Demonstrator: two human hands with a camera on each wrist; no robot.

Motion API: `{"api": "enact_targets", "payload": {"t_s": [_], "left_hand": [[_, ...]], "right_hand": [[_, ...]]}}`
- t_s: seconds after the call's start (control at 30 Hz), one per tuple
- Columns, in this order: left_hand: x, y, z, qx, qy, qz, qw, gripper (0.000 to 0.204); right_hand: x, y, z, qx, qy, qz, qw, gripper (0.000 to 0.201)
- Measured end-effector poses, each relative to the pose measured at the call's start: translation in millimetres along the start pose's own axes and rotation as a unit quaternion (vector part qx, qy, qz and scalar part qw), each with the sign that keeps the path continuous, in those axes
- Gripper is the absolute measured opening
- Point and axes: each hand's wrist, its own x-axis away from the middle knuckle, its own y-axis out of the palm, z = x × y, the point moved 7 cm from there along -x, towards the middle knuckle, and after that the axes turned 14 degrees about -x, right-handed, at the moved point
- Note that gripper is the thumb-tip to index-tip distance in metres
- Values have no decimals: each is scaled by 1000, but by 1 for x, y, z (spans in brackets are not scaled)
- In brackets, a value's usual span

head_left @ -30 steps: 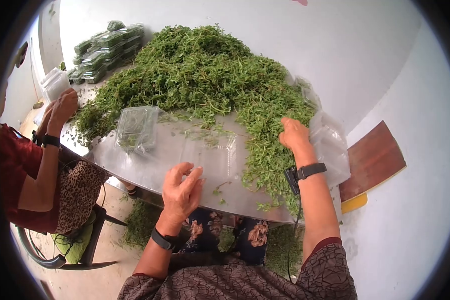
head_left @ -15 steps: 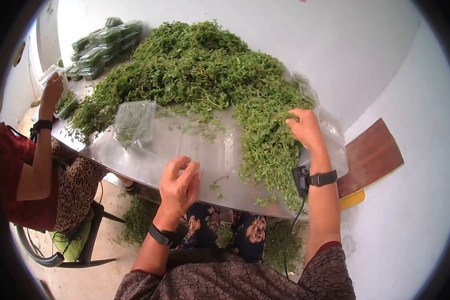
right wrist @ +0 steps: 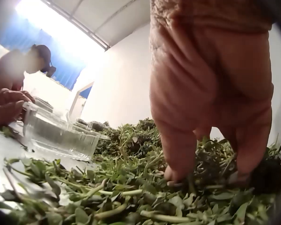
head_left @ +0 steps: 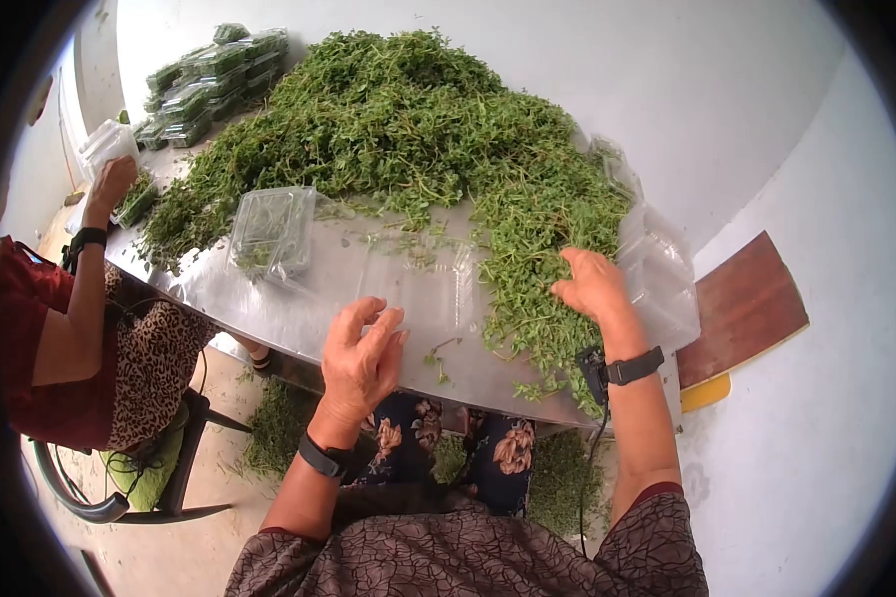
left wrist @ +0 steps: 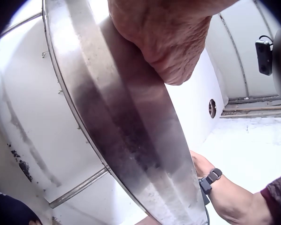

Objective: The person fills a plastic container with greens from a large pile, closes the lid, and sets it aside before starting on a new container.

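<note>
My right hand is over the right side of a big heap of green leafy stems. Its fingers point down into the loose greens in the right wrist view, thumb and fingertips apart, with the tips partly hidden among leaves. My left hand hovers by the near table edge, fingers loosely bent and holding nothing. Just beyond it an open clear plastic box lies on the metal table. A second clear box, with some greens visible through it, sits to the left.
Filled clear boxes are stacked at the back left. At far left another person handles white containers. Clear plastic packaging lies along the right edge, near a reddish-brown board. Cut greens lie on the floor.
My right hand shifted outward and up over the greens, then came back down and slightly left, its thumb and fingers now parted. My left hand stayed nearly still. The other person's hand moved at the containers.
</note>
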Motion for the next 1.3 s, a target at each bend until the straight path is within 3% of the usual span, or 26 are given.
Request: {"api": "enact_targets", "payload": {"t_s": [0.03, 0.07, 0.13, 0.17, 0.2, 0.27, 0.33, 0.4, 0.43, 0.47, 0.53, 0.67, 0.77, 0.83, 0.93, 0.97, 1.1, 1.17, 1.2, 1.27, 1.3], "left_hand": [[0, 0, 0, 1, 1, 1, 1000, 38], [0, -1, 0, 2, 2, 3, 1000, 38], [0, -1, 0, 4, -3, -6, 1000, 36], [1, 0, 0, 8, -6, -15, 1000, 36], [1, 0, 1, 8, -7, -16, 1000, 36], [1, 0, 1, 9, -17, -19, 1000, 36], [1, 0, 0, 9, -15, -19, 1000, 36], [1, 0, 0, 10, -12, -18, 1000, 37], [1, 1, 0, 10, -12, -18, 1000, 37], [1, 1, -1, 9, -12, -16, 1000, 38], [2, 2, -2, 9, -11, -12, 1000, 38], [2, 1, 0, 11, -9, -13, 1000, 38], [2, 0, 0, 6, 3, 7, 1000, 39], [2, -1, -1, 8, 1, 7, 1000, 39], [2, 0, -1, 10, 0, 8, 1000, 39], [2, 0, -1, 12, 0, 8, 1000, 38], [2, 0, -1, 16, -4, 0, 1000, 40], [3, 0, -1, 17, -5, 0, 1000, 39], [3, 0, -2, 13, -8, 0, 1000, 39], [3, 1, -1, 11, 0, -1, 1000, 38], [3, 1, -1, 9, -2, -2, 1000, 38]], "right_hand": [[-7, 2, 6, 6, 2, 22, 1000, 29], [-9, 0, 12, 6, 2, 21, 1000, 29], [-9, -27, 7, -164, -44, 127, 977, 25], [-11, -32, 17, -264, 32, 120, 957, 24], [-11, -41, 12, -264, 33, 118, 957, 24], [-8, -63, 10, -370, 36, 169, 913, 22], [-10, -64, 5, -357, 27, 176, 917, 24], [-18, -44, 3, -266, 50, 94, 958, 34], [-15, -35, -2, -203, 75, 50, 975, 49], [-12, -28, -6, -203, 72, 49, 975, 49], [-8, -13, -19, -85, 7, 52, 995, 58], [-11, 9, -27, -27, -76, 91, 993, 70], [-14, 13, -36, 18, -66, 61, 996, 65], [-22, 22, -34, 11, -81, 34, 996, 32], [-24, 17, -29, -11, -114, 76, 991, 17], [-24, 11, -25, -55, -108, 130, 984, 13], [-24, -18, -15, -176, -68, 144, 971, 9], [-19, -32, -14, -407, 5, 122, 905, 5], [-16, -40, -23, -408, 3, 118, 905, 5], [-8, -52, -40, -564, -16, 86, 821, 4], [-5, -57, -49, -558, -14, 81, 826, 7]]}}
